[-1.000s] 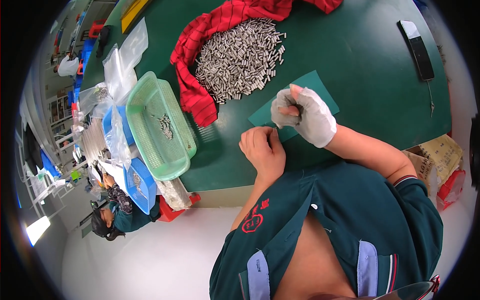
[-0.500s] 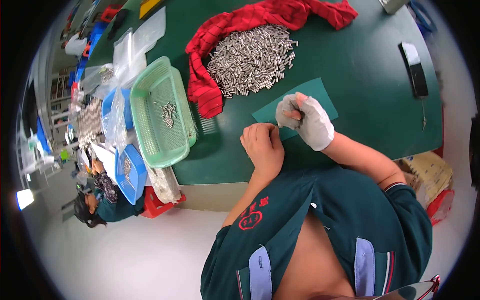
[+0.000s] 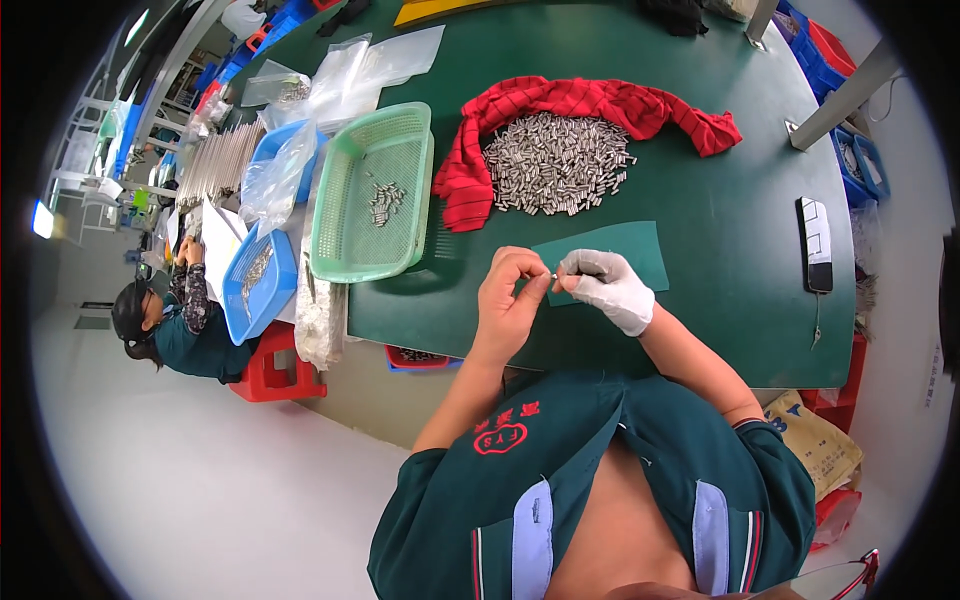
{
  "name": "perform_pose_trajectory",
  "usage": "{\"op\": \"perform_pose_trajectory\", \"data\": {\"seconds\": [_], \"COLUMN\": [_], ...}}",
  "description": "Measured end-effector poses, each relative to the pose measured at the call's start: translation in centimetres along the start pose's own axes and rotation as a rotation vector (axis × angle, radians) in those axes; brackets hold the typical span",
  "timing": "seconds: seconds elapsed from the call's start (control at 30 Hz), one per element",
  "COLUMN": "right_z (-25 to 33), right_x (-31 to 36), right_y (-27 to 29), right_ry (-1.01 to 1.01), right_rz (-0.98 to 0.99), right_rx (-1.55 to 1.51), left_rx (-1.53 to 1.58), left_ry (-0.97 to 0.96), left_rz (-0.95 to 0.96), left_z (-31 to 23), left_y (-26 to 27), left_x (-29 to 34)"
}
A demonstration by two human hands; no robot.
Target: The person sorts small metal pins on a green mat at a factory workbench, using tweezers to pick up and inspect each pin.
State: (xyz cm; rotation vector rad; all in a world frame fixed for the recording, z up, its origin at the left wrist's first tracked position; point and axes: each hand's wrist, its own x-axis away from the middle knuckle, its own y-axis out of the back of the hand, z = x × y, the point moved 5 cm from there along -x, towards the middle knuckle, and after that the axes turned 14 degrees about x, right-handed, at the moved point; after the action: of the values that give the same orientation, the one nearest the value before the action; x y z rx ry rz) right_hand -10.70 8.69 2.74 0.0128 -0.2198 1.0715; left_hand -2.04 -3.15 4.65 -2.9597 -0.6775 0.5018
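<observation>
My bare left hand (image 3: 512,300) and my right hand (image 3: 612,292), in a white fingerless glove, meet over the table's near side. Thumb and forefinger of each pinch at a tiny shiny metal pin (image 3: 554,277), mostly covered by the fingertips. Beneath and behind the hands lies a flat green sheet (image 3: 635,250). Farther off, a heap of short silvery metal pins (image 3: 555,165) rests inside the curve of a red cloth (image 3: 580,95) with dark stripes. To the left stands a light green mesh basket (image 3: 345,240) with several similar pins on its bottom.
Blue trays (image 3: 285,290) and clear plastic bags (image 3: 370,65) lie beyond the basket. A phone (image 3: 815,245) rests on the green tabletop (image 3: 720,340) at right. Metal posts (image 3: 840,100) stand at the far right edge. A co-worker (image 3: 190,325) sits at far left.
The view has shifted, showing more of the far table. My hands have turned and come together fingertip to fingertip, and a small metal pin now shows between them.
</observation>
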Motion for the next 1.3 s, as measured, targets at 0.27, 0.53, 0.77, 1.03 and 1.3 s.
{"op": "perform_pose_trajectory", "data": {"seconds": [0.27,0.53,0.77,1.03,1.3], "right_z": [0.1,-1.2,-1.8,-2.0,-4.3], "right_x": [-1.0,-0.9,-0.8,-1.7,-2.1], "right_y": [1.0,0.7,1.0,1.3,2.1], "right_ry": [-0.005,0.041,0.098,0.138,0.142], "right_rz": [0.001,-0.052,-0.104,-0.119,-0.176], "right_rx": [0.082,0.118,0.035,0.066,-0.150], "left_rx": [-0.246,-0.283,-0.945,-0.723,-0.680], "left_ry": [-0.162,-0.205,-0.521,-0.462,-0.326], "left_rz": [0.118,0.082,-0.555,-0.149,0.005], "left_z": [-1.1,-2.0,-7.5,-0.5,3.0], "left_y": [-0.8,0.9,10.9,2.6,-0.3], "left_x": [-1.7,-1.8,-4.3,-0.1,2.6]}}
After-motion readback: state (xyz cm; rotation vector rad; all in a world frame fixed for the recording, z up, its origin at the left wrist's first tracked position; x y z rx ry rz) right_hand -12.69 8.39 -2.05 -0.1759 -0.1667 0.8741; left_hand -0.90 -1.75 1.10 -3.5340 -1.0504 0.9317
